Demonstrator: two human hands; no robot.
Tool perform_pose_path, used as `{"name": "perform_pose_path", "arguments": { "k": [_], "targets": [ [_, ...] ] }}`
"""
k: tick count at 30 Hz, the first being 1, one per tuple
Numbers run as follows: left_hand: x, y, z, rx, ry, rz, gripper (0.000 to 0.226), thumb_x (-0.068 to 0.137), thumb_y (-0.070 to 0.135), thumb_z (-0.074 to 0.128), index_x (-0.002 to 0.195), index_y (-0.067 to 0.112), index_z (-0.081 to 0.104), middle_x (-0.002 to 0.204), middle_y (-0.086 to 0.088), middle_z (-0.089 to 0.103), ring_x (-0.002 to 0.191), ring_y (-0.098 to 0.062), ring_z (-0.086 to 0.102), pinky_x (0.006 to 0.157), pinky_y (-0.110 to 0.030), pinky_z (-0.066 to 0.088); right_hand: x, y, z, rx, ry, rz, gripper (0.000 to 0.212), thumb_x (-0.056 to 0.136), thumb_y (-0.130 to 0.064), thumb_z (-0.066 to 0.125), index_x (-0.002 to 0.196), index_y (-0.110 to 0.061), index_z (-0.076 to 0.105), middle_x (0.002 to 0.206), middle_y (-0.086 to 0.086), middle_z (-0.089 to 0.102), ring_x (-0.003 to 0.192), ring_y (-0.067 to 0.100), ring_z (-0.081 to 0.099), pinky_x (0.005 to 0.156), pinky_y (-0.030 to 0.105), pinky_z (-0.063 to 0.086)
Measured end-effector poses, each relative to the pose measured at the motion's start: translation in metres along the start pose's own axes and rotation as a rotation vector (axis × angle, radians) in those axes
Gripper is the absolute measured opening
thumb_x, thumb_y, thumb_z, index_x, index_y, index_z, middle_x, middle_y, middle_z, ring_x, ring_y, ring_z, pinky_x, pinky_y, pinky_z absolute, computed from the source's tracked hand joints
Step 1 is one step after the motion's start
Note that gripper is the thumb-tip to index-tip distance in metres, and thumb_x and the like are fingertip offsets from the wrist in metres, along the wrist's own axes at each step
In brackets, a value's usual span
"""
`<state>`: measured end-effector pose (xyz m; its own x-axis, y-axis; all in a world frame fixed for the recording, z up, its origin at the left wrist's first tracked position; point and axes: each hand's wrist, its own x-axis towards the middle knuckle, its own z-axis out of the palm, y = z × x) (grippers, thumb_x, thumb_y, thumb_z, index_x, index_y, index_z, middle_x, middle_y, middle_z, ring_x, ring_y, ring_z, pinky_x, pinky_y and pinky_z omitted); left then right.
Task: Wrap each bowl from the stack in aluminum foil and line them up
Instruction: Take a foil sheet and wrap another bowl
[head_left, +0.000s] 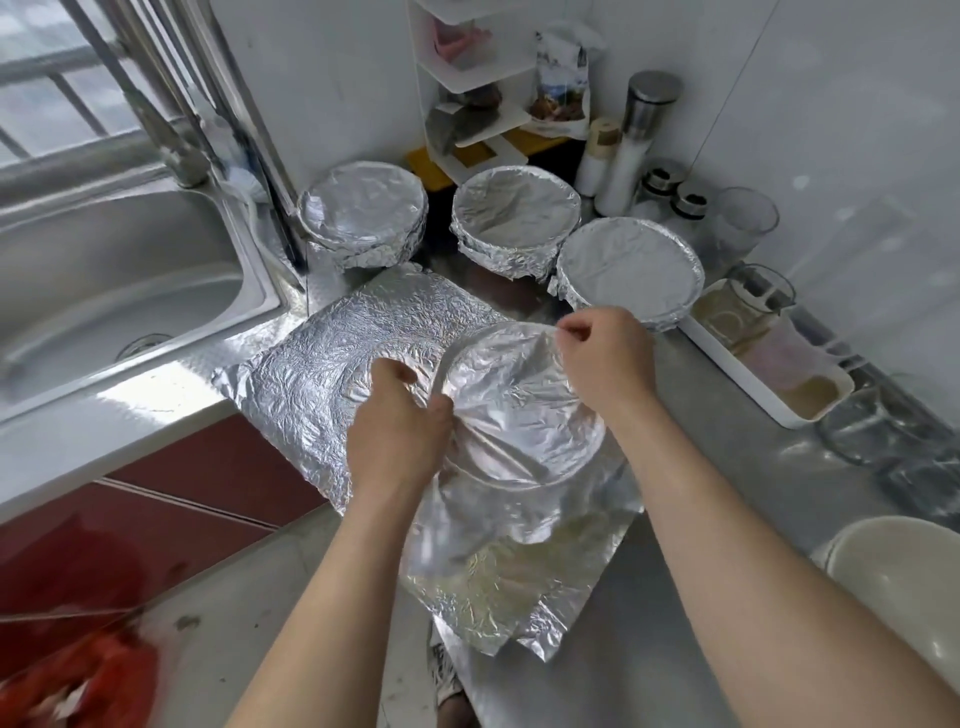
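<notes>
Stainless kitchen surface (623, 686) is carrying one bowl (524, 415) at centre, draped in aluminum foil (509, 582). Left hand (400, 415) is pinching foil at its 9 o'clock rim, right hand (608, 358) pinching at 1 o'clock. Foil: likely light, tear-prone; gripping loose edges advised.

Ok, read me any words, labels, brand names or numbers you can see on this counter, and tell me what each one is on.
None can be read.
The printed bag on the corner shelf has print too blurred to read.
The foil-wrapped bowls bear no text.
</notes>
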<state>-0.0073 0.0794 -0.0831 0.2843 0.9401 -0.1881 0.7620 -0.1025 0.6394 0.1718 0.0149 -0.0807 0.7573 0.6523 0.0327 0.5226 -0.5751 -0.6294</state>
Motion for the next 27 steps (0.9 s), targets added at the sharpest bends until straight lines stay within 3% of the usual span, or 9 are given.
{"name": "perform_pose_path", "arguments": {
  "k": [6,12,15,17,20,24,27],
  "targets": [
    [-0.028,-0.016,0.021,-0.095,-0.103,-0.067,0.052,0.083,0.022,0.059,0.127,0.02,0.031,0.07,-0.003,0.068,0.057,-0.024,0.066,0.063,-0.044,0.055,0.023,-0.014,0.022,-0.015,-0.155,-0.157,0.009,0.087,-0.014,0.069,0.092,-0.013,0.077,0.093,0.005,0.074,0.087,0.022,0.066,0.081,0.034,0.053],
    [-0.025,-0.019,0.015,0.019,-0.239,-0.064,0.053,0.088,0.025,0.053,0.135,0.021,0.029,0.072,-0.003,0.07,0.05,-0.017,0.066,0.062,-0.037,0.056,0.03,-0.015,0.033,-0.016,-0.303,-0.236,0.015,0.086,-0.024,0.072,0.099,-0.019,0.076,0.098,-0.002,0.074,0.094,0.016,0.067,0.087,0.032,0.052],
    [-0.018,-0.017,0.004,0.331,-0.282,-0.009,0.044,0.097,0.04,0.04,0.135,0.02,0.031,0.09,-0.005,0.07,0.079,-0.027,0.068,0.075,-0.035,0.051,0.031,-0.01,0.031,0.0,-0.384,-0.217,0.03,0.086,-0.031,0.07,0.116,-0.025,0.07,0.115,-0.008,0.07,0.11,0.013,0.063,0.099,0.037,0.047],
    [-0.01,-0.01,-0.004,0.46,-0.187,0.043,0.049,0.101,0.043,0.035,0.143,0.02,0.026,0.107,-0.009,0.065,0.097,-0.032,0.062,0.073,-0.033,0.04,0.028,-0.001,0.024,0.029,-0.302,-0.188,0.034,0.088,-0.03,0.068,0.121,-0.026,0.067,0.119,-0.008,0.068,0.109,0.013,0.062,0.098,0.035,0.047],
    [0.011,0.009,-0.002,0.303,-0.013,0.184,0.045,0.101,0.037,0.045,0.144,0.024,0.041,0.119,-0.008,0.059,0.107,-0.03,0.057,0.073,-0.035,0.038,0.015,0.015,0.007,0.045,-0.067,-0.138,0.019,0.089,-0.02,0.067,0.106,-0.016,0.074,0.098,-0.003,0.072,0.083,0.011,0.062,0.078,0.026,0.05],
    [0.039,0.027,0.025,0.148,-0.016,0.315,0.029,0.098,0.031,0.054,0.123,0.024,0.067,0.113,-0.004,0.069,0.099,-0.026,0.064,0.076,-0.031,0.044,-0.006,0.029,0.0,-0.026,0.004,-0.062,0.014,0.089,-0.022,0.066,0.086,-0.014,0.078,0.082,-0.002,0.074,0.075,0.017,0.066,0.069,0.033,0.053],
    [0.043,0.027,0.031,0.155,-0.015,0.313,0.022,0.097,0.032,0.057,0.102,0.022,0.075,0.094,-0.004,0.074,0.083,-0.025,0.064,0.066,-0.031,0.045,-0.015,0.032,0.003,-0.043,-0.045,-0.021,0.015,0.089,-0.026,0.066,0.091,-0.016,0.077,0.087,-0.003,0.074,0.077,0.015,0.064,0.067,0.027,0.049]
  ]
}}
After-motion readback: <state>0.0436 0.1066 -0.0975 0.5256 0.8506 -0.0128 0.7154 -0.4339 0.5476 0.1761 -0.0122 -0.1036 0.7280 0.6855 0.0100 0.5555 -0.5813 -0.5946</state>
